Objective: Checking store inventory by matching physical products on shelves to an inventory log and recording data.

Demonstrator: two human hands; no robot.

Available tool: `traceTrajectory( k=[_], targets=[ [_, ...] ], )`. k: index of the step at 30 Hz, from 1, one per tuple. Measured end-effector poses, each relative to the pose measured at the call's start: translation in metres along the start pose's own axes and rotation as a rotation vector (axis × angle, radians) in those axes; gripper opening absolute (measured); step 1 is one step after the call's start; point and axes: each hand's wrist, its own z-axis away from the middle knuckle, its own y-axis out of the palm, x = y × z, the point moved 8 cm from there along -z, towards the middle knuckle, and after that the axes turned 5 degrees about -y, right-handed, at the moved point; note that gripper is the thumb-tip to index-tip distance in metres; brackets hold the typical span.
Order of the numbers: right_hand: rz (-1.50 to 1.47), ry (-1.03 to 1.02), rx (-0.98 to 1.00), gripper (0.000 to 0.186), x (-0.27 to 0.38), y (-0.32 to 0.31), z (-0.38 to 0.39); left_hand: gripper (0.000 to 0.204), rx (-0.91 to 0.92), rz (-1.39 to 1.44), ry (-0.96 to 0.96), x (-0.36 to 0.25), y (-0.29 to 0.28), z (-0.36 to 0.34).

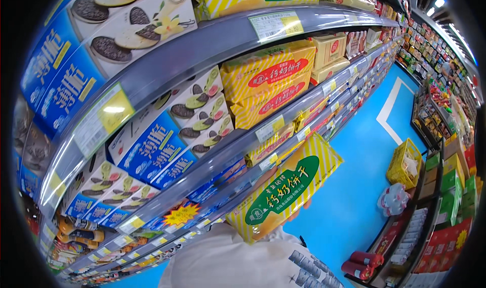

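In front of my chest is a long yellow-and-white striped biscuit packet (283, 186) with a green oval label, tilted up to the right. My left hand (268, 176) shows only as a bit of skin at its upper-left edge, mostly hidden behind it. Fingertips, apparently of my right hand (307, 204), curl at the lower-right edge. Both hands seem closed on the packet. Similar yellow biscuit packets (271, 78) with red ovals lie stacked on the shelf ahead.
Curved grey shelves (167, 60) run along the left, with blue-and-white biscuit boxes (157, 146) on them. A blue floor aisle (349, 181) lies to the right. Beyond it are a yellow basket (405, 164), a plastic-wrapped bottle pack (394, 199), red cylinders (362, 265) and more stocked shelves.
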Motion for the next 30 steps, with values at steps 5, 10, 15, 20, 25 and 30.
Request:
traceTrajectory(
  k=[5,10,15,20,25,30],
  targets=[
    [-0.006,0.01,0.016,0.017,0.013,0.016,-0.011,0.07,0.014,0.0,-0.013,-0.027,0.0,-0.009],
    [-0.008,0.029,0.031,0.017,0.014,0.027,-0.021,0.069,0.028,-0.004,-0.033,-0.046,0.006,-0.02],
    [-0.011,0.053,0.052,0.017,0.019,0.039,-0.028,0.068,0.048,-0.01,-0.049,-0.057,0.013,-0.032],
    [-0.027,0.088,0.076,0.017,0.019,0.049,-0.027,0.068,0.069,-0.012,-0.08,-0.061,0.022,-0.048],
    [-0.052,0.137,0.108,0.017,0.004,0.052,-0.01,0.067,0.132,-0.024,-0.129,-0.054,0.041,-0.066],
    [-0.076,0.243,0.147,0.017,-0.036,0.054,0.03,0.066,0.231,-0.061,-0.188,-0.043,0.07,-0.074]
  ],
)
